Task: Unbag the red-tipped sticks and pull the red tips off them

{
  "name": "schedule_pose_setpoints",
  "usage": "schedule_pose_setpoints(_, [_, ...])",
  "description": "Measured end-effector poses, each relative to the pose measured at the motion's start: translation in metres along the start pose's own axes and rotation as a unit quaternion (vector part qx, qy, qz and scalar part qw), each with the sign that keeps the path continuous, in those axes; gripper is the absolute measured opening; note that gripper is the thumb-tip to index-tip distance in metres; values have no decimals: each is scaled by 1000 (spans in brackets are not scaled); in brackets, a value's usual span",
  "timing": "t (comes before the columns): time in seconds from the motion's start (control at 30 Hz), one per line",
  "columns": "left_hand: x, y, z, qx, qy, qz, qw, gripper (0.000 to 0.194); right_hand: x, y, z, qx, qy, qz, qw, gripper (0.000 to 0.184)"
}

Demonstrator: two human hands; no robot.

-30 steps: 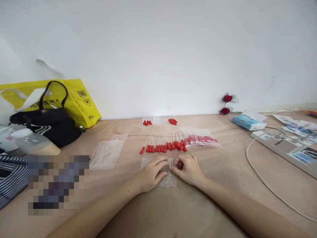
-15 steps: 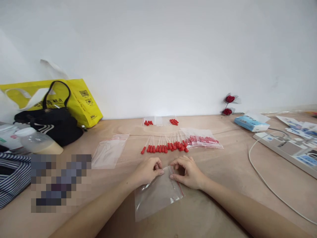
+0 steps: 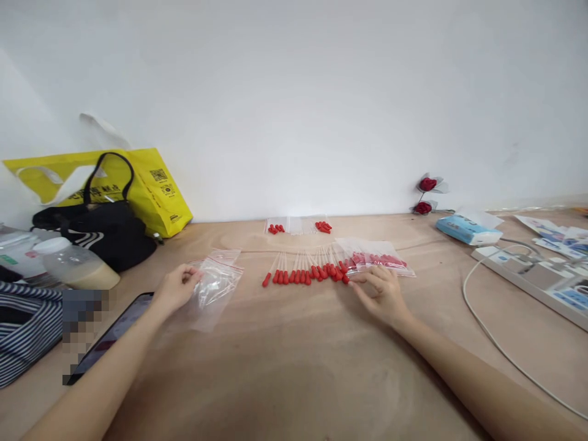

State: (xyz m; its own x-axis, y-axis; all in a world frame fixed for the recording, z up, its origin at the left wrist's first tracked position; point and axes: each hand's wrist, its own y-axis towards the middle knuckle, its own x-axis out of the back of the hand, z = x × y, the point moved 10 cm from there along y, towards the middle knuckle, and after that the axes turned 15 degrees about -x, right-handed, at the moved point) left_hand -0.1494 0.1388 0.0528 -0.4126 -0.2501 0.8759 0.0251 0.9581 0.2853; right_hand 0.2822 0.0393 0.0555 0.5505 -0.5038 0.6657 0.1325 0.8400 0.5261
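My left hand (image 3: 177, 286) pinches the edge of a clear zip-lock bag (image 3: 215, 288) with a red seal line. That bag lies over another clear bag (image 3: 225, 254), which is mostly covered. My right hand (image 3: 380, 293) has its thumb and fingers apart, with the fingertips beside the rightmost red bulb of a row of glass droppers (image 3: 296, 277). Whether they touch that bulb I cannot tell. Behind the right hand lies a filled zip-lock bag (image 3: 374, 257) of red-bulbed droppers. More bagged droppers (image 3: 298, 225) lie against the wall.
At left are a yellow shopping bag (image 3: 163, 208), a black bag (image 3: 105, 236), a bottle (image 3: 85, 266), striped cloth (image 3: 30, 331) and a phone (image 3: 110, 337) under my forearm. At right lie a tissue pack (image 3: 468, 229), a power strip (image 3: 533, 275) with its cable and fabric roses (image 3: 427, 185).
My left hand has carried the zip-lock bag from the front middle leftward onto the other bag. My right hand has left it and moved right and forward to the droppers.
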Motion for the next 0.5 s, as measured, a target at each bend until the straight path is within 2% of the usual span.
schedule_pose_setpoints(0.1, [4,3,13,12,36,2,999,11,11,21,-33,-41,0,-16,999,21])
schedule_pose_setpoints(0.2, [8,-1,5,6,73,-22,997,13,11,37,-62,-66,-41,48,996,31])
schedule_pose_setpoints(0.27, [14,-6,-18,-53,105,-74,990,17,7,40,-75,-65,-72,109,989,50])
schedule_pose_setpoints(0.33, [15,-19,-60,-176,123,-135,967,18,2,39,-83,-59,-88,160,981,59])
schedule_pose_setpoints(0.37, [13,-29,-81,-235,111,-160,952,18,0,39,-85,-55,-91,173,979,56])
schedule_pose_setpoints(0.43, [-4,-47,-116,-321,66,-140,935,17,-3,39,-87,-49,-93,172,979,38])
schedule_pose_setpoints(0.5, [-23,-61,-138,-355,26,-101,929,15,-6,40,-86,-38,-99,162,981,20])
